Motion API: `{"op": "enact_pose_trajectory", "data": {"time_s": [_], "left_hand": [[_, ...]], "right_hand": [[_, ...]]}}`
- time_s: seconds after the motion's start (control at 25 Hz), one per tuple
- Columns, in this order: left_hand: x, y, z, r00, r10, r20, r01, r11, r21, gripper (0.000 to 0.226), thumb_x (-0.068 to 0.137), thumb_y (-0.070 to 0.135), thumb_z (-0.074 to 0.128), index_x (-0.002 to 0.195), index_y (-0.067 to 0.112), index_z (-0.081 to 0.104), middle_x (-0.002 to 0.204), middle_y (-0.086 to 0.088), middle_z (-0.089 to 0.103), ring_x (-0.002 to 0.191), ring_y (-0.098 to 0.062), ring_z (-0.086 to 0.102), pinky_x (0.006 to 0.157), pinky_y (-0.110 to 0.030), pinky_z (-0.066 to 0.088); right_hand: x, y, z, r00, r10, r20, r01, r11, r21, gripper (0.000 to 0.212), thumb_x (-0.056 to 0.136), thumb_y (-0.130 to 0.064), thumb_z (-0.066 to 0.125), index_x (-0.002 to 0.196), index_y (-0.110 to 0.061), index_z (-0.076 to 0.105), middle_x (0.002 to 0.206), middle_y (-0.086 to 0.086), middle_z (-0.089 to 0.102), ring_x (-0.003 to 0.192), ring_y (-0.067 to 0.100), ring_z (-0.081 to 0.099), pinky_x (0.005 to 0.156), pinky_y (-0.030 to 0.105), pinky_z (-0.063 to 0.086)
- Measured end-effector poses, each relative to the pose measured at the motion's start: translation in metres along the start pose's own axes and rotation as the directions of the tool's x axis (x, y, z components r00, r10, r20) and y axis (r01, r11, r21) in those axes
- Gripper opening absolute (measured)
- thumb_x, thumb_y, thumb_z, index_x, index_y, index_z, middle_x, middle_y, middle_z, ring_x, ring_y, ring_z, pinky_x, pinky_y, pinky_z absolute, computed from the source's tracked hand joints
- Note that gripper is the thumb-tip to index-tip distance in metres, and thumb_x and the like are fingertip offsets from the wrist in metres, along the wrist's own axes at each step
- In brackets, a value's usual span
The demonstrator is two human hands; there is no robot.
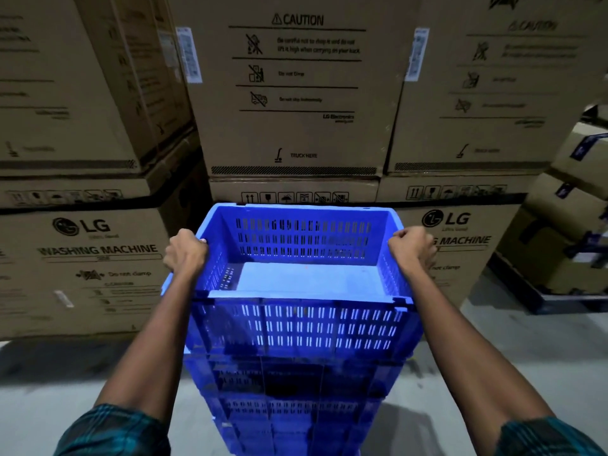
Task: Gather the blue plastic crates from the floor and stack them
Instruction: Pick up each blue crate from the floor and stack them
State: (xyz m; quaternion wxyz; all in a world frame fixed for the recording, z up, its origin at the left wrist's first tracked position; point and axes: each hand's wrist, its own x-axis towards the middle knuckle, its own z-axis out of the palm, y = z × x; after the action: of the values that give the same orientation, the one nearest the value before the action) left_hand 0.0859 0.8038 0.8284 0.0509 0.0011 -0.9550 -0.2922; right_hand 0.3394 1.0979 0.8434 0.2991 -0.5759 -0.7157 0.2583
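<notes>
Here, top crate, blue, perforated, centre frame, atop stack of crates.
Left hand and right hand grip opposite rims, likely for level seating.

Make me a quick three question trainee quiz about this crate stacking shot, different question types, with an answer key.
1. True or false: the top crate holds goods.
2. Where does each hand grip it?
A. the short-side rims
B. the near wall
C. underneath
3. Fill in: the cardboard boxes behind read "WASHING ____".

Key:
1. False; its floor shows bare.
2. A: left hand and right hand curl over opposite side rims.
3. MACHINE.
</notes>
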Motion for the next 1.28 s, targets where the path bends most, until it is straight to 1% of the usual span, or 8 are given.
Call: {"op": "enact_pose_trajectory", "data": {"time_s": [0.28, 0.44, 0.64, 0.8, 0.96, 1.08, 1.2, 1.28], "left_hand": [[0.000, 0.001, 0.002, 0.995, 0.098, -0.018, -0.098, 0.995, 0.019, 0.028, 0.097, 0.024, 0.058, 0.104, -0.002, 0.063, 0.108, -0.024, 0.067, 0.100, -0.042, 0.063, 0.070, -0.041, 0.044], [-0.003, -0.006, 0.003, 0.988, 0.138, -0.074, -0.137, 0.990, 0.020, 0.025, 0.096, 0.022, 0.059, 0.101, -0.002, 0.063, 0.103, -0.025, 0.066, 0.096, -0.043, 0.063, 0.068, -0.041, 0.045], [-0.004, -0.004, 0.003, 0.954, 0.268, -0.132, -0.252, 0.960, 0.126, 0.024, 0.094, 0.021, 0.059, 0.097, -0.002, 0.066, 0.100, -0.026, 0.067, 0.097, -0.044, 0.060, 0.079, -0.047, 0.049], [-0.016, 0.002, 0.006, 0.863, 0.490, -0.122, -0.453, 0.858, 0.240, 0.022, 0.090, 0.024, 0.061, 0.088, 0.003, 0.068, 0.092, -0.020, 0.067, 0.096, -0.040, 0.055, 0.078, -0.045, 0.044], [-0.053, 0.002, 0.005, 0.742, 0.671, -0.010, -0.670, 0.740, -0.055, 0.035, 0.089, 0.047, 0.057, 0.093, 0.016, 0.073, 0.087, -0.009, 0.074, 0.091, -0.033, 0.066, 0.076, -0.041, 0.053], [-0.102, -0.004, 0.003, 0.578, 0.801, 0.159, -0.752, 0.598, -0.279, 0.049, 0.085, 0.063, 0.057, 0.102, 0.021, 0.075, 0.101, 0.005, 0.076, 0.098, -0.015, 0.068, 0.083, -0.033, 0.052], [-0.125, -0.013, 0.009, 0.429, 0.887, 0.169, -0.876, 0.455, -0.159, 0.061, 0.070, 0.074, 0.065, 0.101, 0.022, 0.076, 0.095, 0.004, 0.076, 0.094, -0.016, 0.068, 0.082, -0.036, 0.048], [-0.122, -0.016, 0.014, 0.442, 0.887, 0.134, -0.887, 0.455, -0.080, 0.058, 0.068, 0.070, 0.068, 0.095, 0.019, 0.077, 0.086, 0.001, 0.075, 0.086, -0.022, 0.068, 0.079, -0.037, 0.045]], "right_hand": [[0.004, -0.001, 0.009, 0.997, -0.069, 0.038, 0.072, 0.994, -0.082, 0.015, 0.085, -0.014, 0.060, 0.090, -0.018, 0.073, 0.099, 0.011, 0.070, 0.090, 0.033, 0.065, 0.075, 0.036, 0.053], [0.006, 0.006, 0.009, 0.986, -0.123, 0.114, 0.140, 0.978, -0.154, 0.027, 0.085, -0.017, 0.059, 0.108, -0.019, 0.072, 0.116, 0.015, 0.066, 0.107, 0.037, 0.063, 0.084, 0.037, 0.049], [0.002, 0.014, 0.017, 0.922, -0.180, 0.341, 0.313, 0.867, -0.387, 0.046, 0.090, -0.040, 0.061, 0.131, -0.018, 0.059, 0.159, 0.016, 0.026, 0.147, 0.044, 0.016, 0.115, 0.054, 0.022], [-0.025, 0.013, 0.015, 0.901, -0.199, 0.386, 0.355, 0.850, -0.389, 0.053, 0.092, -0.048, 0.058, 0.135, -0.018, 0.055, 0.159, 0.017, 0.026, 0.147, 0.046, 0.009, 0.118, 0.057, 0.011], [-0.076, 0.017, 0.000, 0.867, -0.366, 0.340, 0.446, 0.873, -0.196, 0.050, 0.093, -0.049, 0.055, 0.134, -0.020, 0.058, 0.124, 0.012, 0.066, 0.131, 0.034, 0.046, 0.106, 0.048, 0.032], [-0.118, 0.026, -0.006, 0.811, -0.504, 0.295, 0.540, 0.840, -0.050, 0.044, 0.095, -0.049, 0.054, 0.126, -0.020, 0.065, 0.116, 0.006, 0.071, 0.124, 0.030, 0.055, 0.103, 0.044, 0.032], [-0.138, 0.045, 0.001, 0.737, -0.633, 0.238, 0.655, 0.755, -0.020, 0.034, 0.091, -0.050, 0.062, 0.112, -0.025, 0.072, 0.119, -0.007, 0.069, 0.133, 0.024, 0.047, 0.103, 0.040, 0.017], [-0.136, 0.053, 0.007, 0.706, -0.673, 0.221, 0.693, 0.721, -0.015, 0.030, 0.088, -0.048, 0.067, 0.109, -0.028, 0.071, 0.112, -0.011, 0.070, 0.131, 0.022, 0.049, 0.100, 0.039, 0.016]]}}
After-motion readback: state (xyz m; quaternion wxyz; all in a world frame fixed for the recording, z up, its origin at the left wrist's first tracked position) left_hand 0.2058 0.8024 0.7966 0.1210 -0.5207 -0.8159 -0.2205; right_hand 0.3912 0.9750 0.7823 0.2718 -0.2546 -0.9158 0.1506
